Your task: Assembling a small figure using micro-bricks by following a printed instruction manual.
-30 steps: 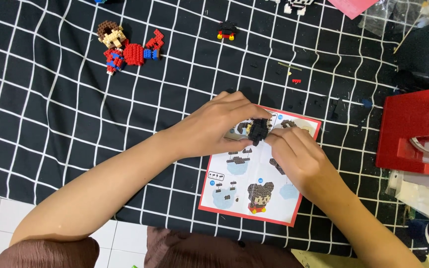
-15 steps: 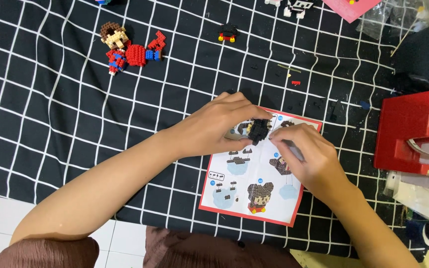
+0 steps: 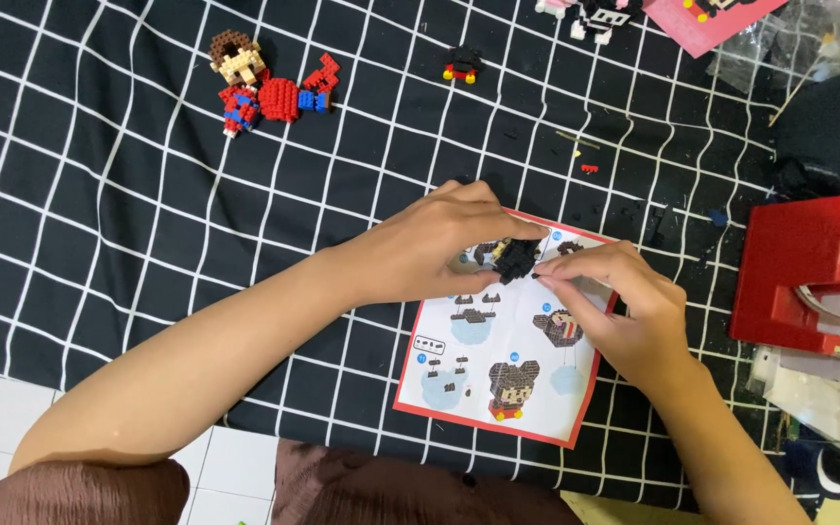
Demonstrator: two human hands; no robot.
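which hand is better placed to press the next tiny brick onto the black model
Probably the right hand: its fingertips pinch right at the black model's edge, seemingly with a small piece. The left hand grips the model over the instruction sheet, steadying it.

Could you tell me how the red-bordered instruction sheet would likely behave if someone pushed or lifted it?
The sheet looks like thin paper lying flat on the cloth, so it would probably flop when lifted. Being light, it may slide or wrinkle if pushed. The right hand over its edge probably keeps it from shifting.

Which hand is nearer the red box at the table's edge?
Right. The right hand lies just beside the red box; the left hand is farther away, beyond the small black brick model.
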